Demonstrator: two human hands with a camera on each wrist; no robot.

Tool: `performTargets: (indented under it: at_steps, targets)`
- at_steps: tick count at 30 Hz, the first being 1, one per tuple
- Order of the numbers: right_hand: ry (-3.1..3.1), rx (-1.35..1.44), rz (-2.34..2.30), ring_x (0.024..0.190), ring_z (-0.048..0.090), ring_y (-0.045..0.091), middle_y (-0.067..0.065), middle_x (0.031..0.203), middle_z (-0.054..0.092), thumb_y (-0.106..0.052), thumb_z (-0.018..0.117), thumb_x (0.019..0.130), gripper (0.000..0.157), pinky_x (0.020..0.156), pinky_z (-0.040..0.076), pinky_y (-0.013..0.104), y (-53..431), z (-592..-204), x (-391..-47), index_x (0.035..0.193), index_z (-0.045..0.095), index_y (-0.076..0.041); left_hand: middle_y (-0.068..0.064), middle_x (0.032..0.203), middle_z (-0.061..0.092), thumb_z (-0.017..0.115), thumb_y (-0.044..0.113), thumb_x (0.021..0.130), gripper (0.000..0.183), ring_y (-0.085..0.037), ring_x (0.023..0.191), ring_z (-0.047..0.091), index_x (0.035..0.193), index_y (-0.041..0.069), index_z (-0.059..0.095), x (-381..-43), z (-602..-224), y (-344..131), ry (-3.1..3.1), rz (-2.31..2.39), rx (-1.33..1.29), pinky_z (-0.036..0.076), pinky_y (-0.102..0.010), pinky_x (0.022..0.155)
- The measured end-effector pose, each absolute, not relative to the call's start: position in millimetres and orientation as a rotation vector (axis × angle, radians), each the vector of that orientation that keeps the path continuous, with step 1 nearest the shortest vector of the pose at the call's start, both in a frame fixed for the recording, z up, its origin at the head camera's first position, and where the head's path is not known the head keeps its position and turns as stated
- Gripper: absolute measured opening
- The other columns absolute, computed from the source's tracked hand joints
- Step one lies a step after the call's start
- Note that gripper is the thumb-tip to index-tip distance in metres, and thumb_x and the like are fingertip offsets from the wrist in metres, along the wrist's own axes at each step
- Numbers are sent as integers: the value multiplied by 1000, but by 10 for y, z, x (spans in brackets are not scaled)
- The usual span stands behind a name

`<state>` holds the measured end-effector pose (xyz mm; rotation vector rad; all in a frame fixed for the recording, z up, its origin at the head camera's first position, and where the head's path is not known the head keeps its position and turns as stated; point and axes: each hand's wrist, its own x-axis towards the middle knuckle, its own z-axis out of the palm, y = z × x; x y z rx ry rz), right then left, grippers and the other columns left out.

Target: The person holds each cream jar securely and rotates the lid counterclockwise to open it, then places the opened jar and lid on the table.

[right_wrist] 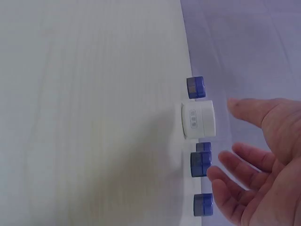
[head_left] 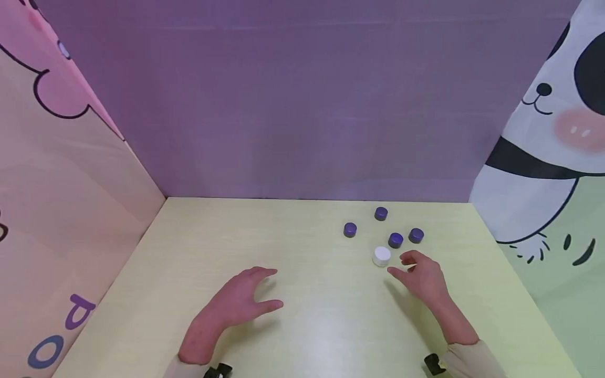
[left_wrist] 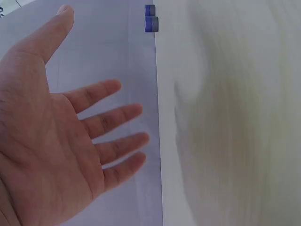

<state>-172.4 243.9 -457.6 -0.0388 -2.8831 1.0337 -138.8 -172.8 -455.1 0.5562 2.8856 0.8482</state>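
The table (head_left: 302, 241) had a pale wood-grain top, smooth and satiny, with a soft sheen where light fell near its front. On it the white jar (head_left: 382, 256) looked like smooth plastic, its side printed with small grey marks. The purple pots (head_left: 395, 240) had smooth lids, though at their size I couldn't fairly say whether their bodies were plastic or glass. Behind hung a matt purple cloth (head_left: 302, 105), lightly creased. The beige sleeve (head_left: 475, 361) looked like soft, matt fabric.

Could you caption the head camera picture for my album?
Right hand hovering beside a white jar, four small purple-topped jars beyond; left hand open over the pale table.
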Motion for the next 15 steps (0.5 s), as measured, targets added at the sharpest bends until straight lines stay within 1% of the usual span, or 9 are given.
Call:
performTargets:
  at_steps: [5, 11, 15]
  targets:
    - [-2908, -57, 1035, 93, 64, 34, 20, 109, 65, -30, 76, 83, 49, 72, 51, 40, 2424, -4597, -1770, 114, 60, 4, 9, 129, 56, 67, 61, 82, 64, -17, 122, 51, 130, 19, 60, -1424, -4514, -1651, 2840, 950, 646, 40, -41, 101]
    - [-2949, -84, 1049, 97, 62, 35, 20, 109, 64, -30, 78, 81, 51, 72, 50, 39, 2392, -4664, -1794, 113, 58, 5, 10, 126, 58, 71, 49, 85, 53, -18, 121, 53, 127, 17, 62, -1426, -4540, -1603, 2787, 1082, 682, 41, -44, 100]
    - [-2966, -95, 1028, 96, 60, 35, 20, 108, 64, -30, 78, 80, 53, 74, 48, 41, 2371, -4691, -1830, 113, 57, 5, 9, 124, 60, 70, 43, 88, 49, -18, 119, 54, 126, 14, 62, -1417, -4573, -1552, 2725, 1174, 718, 42, -44, 100]
